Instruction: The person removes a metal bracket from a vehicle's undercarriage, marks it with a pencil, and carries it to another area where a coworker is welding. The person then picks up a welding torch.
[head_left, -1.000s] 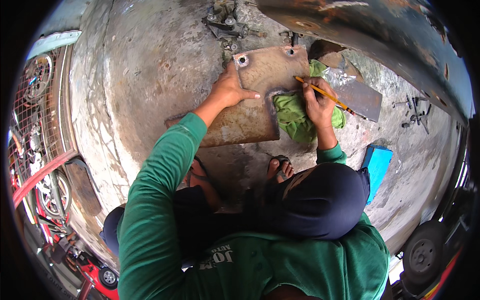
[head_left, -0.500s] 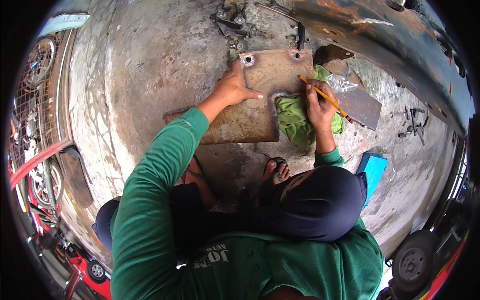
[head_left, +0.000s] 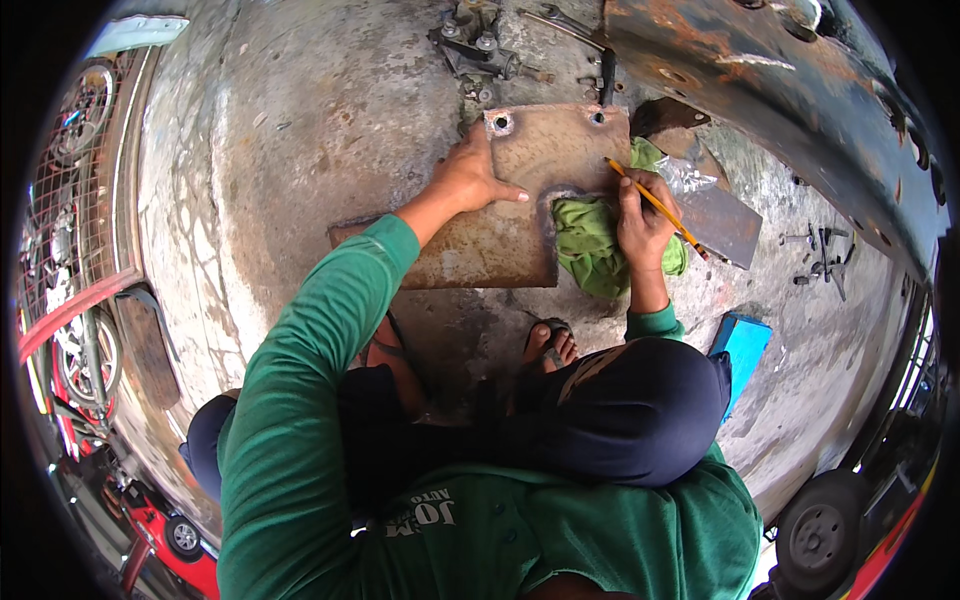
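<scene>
A rusty, L-shaped metal plate with two holes along its far edge lies tilted in front of me, above the concrete floor. My left hand grips its left edge, thumb on top and the other fingers hidden behind it. In my right hand is a yellow pencil, pinched between thumb and fingers. Its point rests at or just over the plate's right edge; contact cannot be made out. A crumpled green cloth sits in the plate's notch, under my right hand.
Metal scraps and a clear plastic bag lie right of the cloth. Beyond the plate are a bolted metal part and wrenches. A large rusty beam spans the far right. Small tools and a blue box are at right.
The whole view has shifted slightly. The pencil point has come a touch nearer to me along the plate's right edge. My left hand keeps its grip on the plate.
</scene>
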